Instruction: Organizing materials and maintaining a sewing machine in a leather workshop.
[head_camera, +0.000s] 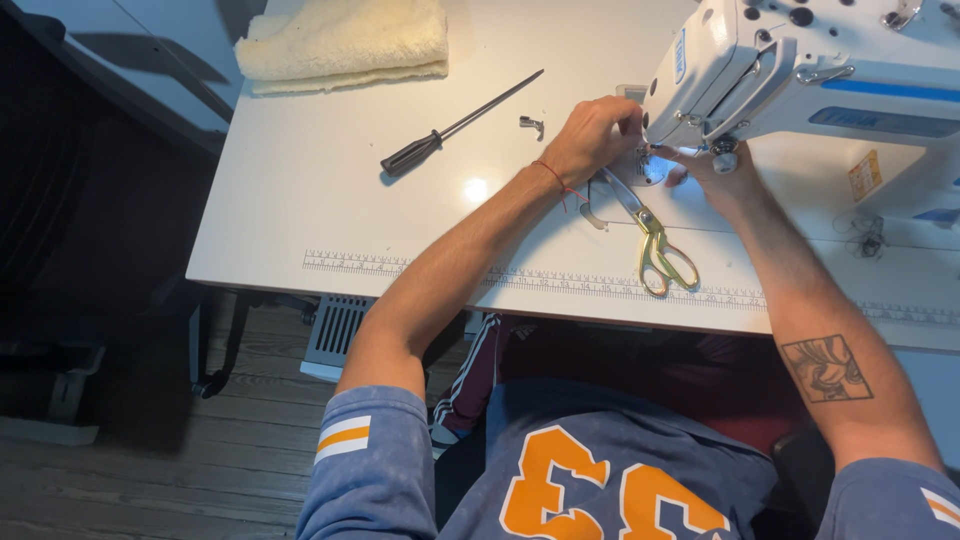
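— Where are our hands?

— Both are up by the white sewing machine (800, 70). Our left hand (597, 135) is curled, with its fingertips tucked in under the machine's head, near the needle spot. Our right hand (715, 170) reaches in from the other side.

— Are we holding something?

— We cannot tell. The machine hides our fingertips.

— What lies near us?

— Gold-handled scissors (650, 235) lie on the white surface (300, 200), just beside our left wrist, blades pointing at the machine. A black-handled screwdriver (455, 128) lies further left. A tiny metal part (531, 125) sits near its tip. A folded cream towel (345, 42) rests at the far edge.
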